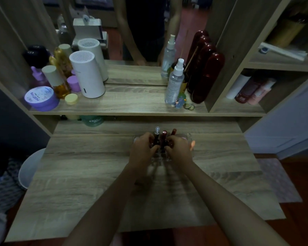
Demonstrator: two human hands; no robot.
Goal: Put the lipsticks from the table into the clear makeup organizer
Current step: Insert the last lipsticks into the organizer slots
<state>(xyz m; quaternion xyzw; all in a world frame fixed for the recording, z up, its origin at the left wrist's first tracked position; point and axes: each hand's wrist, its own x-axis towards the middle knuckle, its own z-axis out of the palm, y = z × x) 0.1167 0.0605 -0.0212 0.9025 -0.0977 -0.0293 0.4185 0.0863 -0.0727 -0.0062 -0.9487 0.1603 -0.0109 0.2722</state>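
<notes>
The clear makeup organizer [190, 137] stands on the wooden table [78, 174], at its far middle. Three lipsticks rise upright from it: a dark one with a clear cap [156, 133], a red-capped one [164, 134] and a dark red one [173, 132]. My left hand [142, 151] is curled over the organizer's left side, fingertips pinched on the clear-capped lipstick's body. My right hand [179, 150] covers the right side, fingertips closed on the red-capped lipstick's lower part. Both hands hide most of the organizer's compartments.
A raised shelf [132, 107] behind the organizer carries a purple jar [40, 99], a white cylinder [88, 75], a spray bottle [174, 82] and dark red bottles [204, 77]. A mirror [140, 32] is behind it. A green jar [92, 120] sits under the shelf. Side shelves are at right.
</notes>
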